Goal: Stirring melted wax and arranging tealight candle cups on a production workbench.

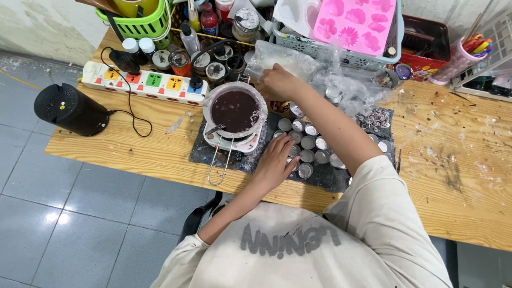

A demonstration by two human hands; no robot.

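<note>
Left hand (274,162) lies open, fingers spread over small metal cups (309,143) on a dark mat (330,176). Right hand (277,82) appears closed on a clear plastic bag (282,56), beside a pot (234,111) of dark liquid on a wooden table (453,170).

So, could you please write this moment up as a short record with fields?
Left hand: left hand rests on the small metal cups
Right hand: right hand grips a clear plastic bag
Between them: pot of dark liquid on a small white heater
Surface: wooden table
Nearby: power strip, pink mould
</note>
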